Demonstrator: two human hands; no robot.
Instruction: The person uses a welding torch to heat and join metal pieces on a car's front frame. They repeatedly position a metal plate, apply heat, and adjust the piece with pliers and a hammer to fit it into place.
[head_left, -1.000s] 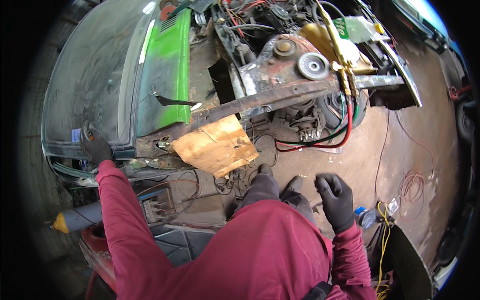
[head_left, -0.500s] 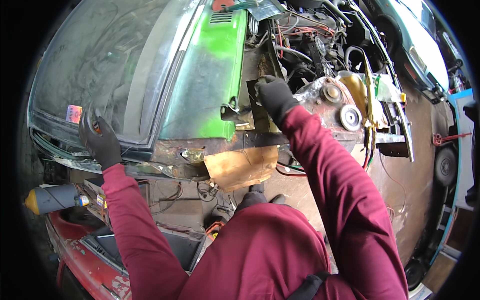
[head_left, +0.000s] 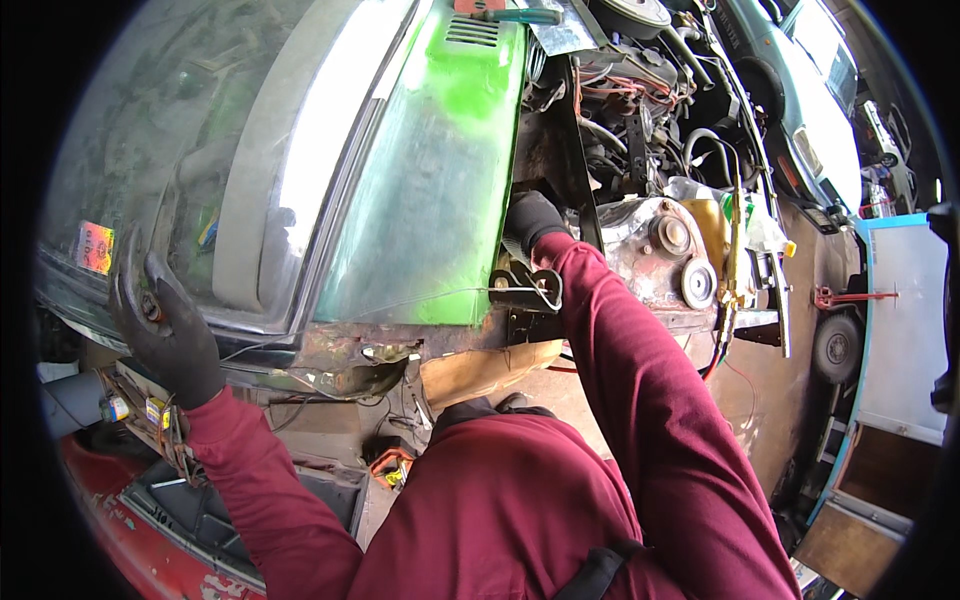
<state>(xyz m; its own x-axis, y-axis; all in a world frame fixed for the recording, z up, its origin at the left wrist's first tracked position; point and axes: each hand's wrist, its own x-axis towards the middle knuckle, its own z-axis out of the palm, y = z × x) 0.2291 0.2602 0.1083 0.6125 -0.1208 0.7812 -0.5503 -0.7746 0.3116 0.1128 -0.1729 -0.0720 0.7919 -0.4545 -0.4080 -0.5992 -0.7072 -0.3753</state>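
My left hand [head_left: 168, 325], in a dark glove, is at the lower corner of the windshield [head_left: 190, 190]. A small object with an orange end [head_left: 152, 308] shows between its curled thumb and fingers; its kind cannot be made out. My gloved right hand [head_left: 533, 218] reaches into the engine bay gap beside the green-painted cowl panel [head_left: 425, 200]. Its fingers are hidden under the panel's edge. A dark metal hinge bracket [head_left: 520, 288] sits just below my right wrist. A thin wire [head_left: 400, 298] crosses the panel's lower part toward the bracket.
To the right lies the engine [head_left: 635, 95], with hoses and red cables. A rusty inner wing with round mounts [head_left: 670, 235] stands by my right forearm. Brown cardboard [head_left: 490, 372] hangs below the sill. Behind my left arm is a red car body [head_left: 115, 510].
My right hand has gone lower and deeper into the gap beside the panel. The view has shifted closer to the car; my left hand remains at the windshield corner.
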